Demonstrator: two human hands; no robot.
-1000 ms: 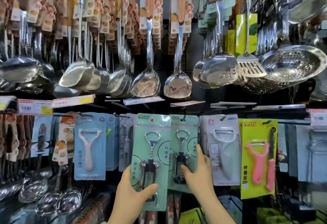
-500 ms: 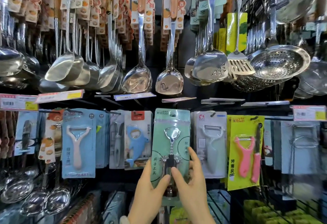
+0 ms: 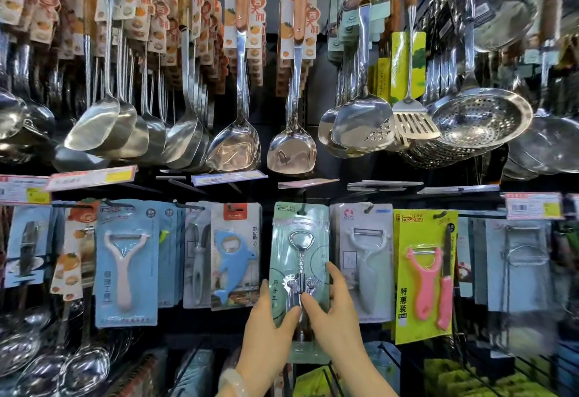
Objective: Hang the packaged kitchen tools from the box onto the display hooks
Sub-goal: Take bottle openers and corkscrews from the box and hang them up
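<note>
Two hands are gripping the green corkscrew package (image 3: 300,259) at its lower half: we are seeing the left hand (image 3: 272,331) holding the left edge, thumb lying across the front, and the right hand (image 3: 332,315) pinching the right edge, fingers reaching behind. Its top slot is sitting on a display hook (image 3: 302,207), between the blue dolphin opener card (image 3: 235,255) and the white peeler card (image 3: 363,259).

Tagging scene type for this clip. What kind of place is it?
Likely a shop's kitchenware aisle: packaged peelers on display hooks, price tags on the rails, rows of steel ladles hanging above.
</note>
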